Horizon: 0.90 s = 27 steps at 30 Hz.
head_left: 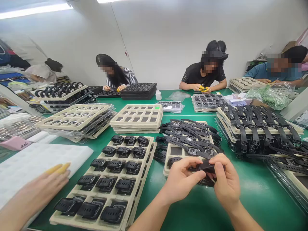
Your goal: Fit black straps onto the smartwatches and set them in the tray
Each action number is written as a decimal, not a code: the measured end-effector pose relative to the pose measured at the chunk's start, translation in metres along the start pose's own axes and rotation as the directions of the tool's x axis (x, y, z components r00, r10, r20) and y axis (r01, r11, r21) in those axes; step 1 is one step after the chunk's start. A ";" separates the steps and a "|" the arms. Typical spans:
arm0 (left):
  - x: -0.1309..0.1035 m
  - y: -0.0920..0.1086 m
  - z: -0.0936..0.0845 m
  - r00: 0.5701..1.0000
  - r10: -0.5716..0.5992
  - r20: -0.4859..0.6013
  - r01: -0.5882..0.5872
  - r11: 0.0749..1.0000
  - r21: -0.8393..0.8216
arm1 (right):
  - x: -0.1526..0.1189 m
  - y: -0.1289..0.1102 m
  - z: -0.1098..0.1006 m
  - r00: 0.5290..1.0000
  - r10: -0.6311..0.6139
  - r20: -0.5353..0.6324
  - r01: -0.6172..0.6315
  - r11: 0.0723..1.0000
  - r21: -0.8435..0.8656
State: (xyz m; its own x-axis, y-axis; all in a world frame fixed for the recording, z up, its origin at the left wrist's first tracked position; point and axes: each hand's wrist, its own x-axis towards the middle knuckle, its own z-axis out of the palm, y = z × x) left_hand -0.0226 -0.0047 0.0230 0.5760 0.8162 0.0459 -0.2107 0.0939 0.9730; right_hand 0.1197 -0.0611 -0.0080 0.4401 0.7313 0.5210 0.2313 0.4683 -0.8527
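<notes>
In front of me my left hand [184, 179] and my right hand [226, 179] both grip a black smartwatch [207, 166], thumbs and fingers pressed on its strap. Part of the watch is hidden by my fingers. Just beyond, a cream tray [175, 150] bears several black watches [192, 150] with their straps laid out long, sensor backs facing up. To the left of my hands stands a stacked cream tray [141, 205] with rows of watches [106, 184], their straps closed into loops, one in each compartment.
At the left edge a co-worker's hand [48, 179] with yellow finger cots rests over a white foam sheet [72, 154]. More watches [257, 125] lie across stacked trays at right. Other tray stacks [137, 126] line the green table [255, 183]. Several people [204, 70] sit across.
</notes>
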 end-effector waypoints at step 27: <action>0.004 -0.003 0.000 0.998 -0.029 -0.059 0.024 0.996 -0.080 | 0.010 0.005 -0.009 0.983 0.022 0.180 -0.011 0.998 -0.064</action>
State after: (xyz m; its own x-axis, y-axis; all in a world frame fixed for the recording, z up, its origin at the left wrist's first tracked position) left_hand -0.0197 -0.0018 0.0205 0.5340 0.8455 0.0040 -0.2592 0.1592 0.9526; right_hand 0.1331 -0.0558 -0.0076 0.2819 0.8187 0.5003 0.2821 0.4277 -0.8588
